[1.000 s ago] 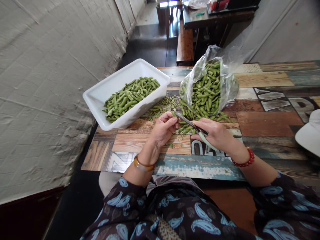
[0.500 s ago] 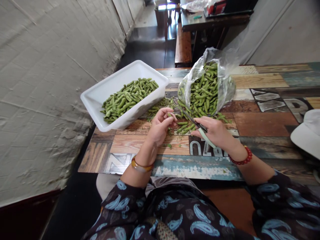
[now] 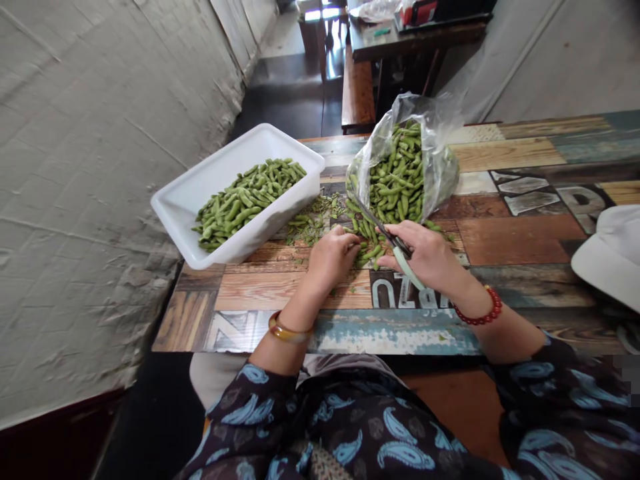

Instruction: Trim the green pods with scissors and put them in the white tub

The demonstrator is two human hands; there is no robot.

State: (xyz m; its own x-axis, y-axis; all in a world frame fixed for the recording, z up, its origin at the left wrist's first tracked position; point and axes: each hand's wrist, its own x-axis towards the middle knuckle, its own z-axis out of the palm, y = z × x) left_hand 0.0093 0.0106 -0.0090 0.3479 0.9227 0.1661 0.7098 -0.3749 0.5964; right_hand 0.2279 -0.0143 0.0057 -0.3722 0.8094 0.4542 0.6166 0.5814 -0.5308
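Note:
My right hand [image 3: 423, 257] grips a pair of scissors [image 3: 407, 267] with pale green handles, and the dark blades point up and left over the loose pods. Beside it, my left hand [image 3: 334, 257] is lowered to the table, fingers curled and pressed together at the edge of a small pile of green soybean pods [image 3: 370, 252]. What lies between its fingertips is hidden. Behind the hands, a clear plastic bag [image 3: 430, 150] lies open toward me, full of pods. A white plastic tub [image 3: 237, 247] on the left holds many more pods.
Pod trimmings [image 3: 310, 227] are scattered between tub and bag on the patchwork-patterned table [image 3: 285, 290]. A white cap [image 3: 613, 247] lies at the right edge. A rough white wall [image 3: 90, 167] runs along the left. Beyond stand a wooden bench [image 3: 357, 93] and another table [image 3: 425, 40].
My left hand has turned over and come down to the pods; before, it was raised with a pod at its fingertips. The right hand keeps the scissors. The view has shifted slightly.

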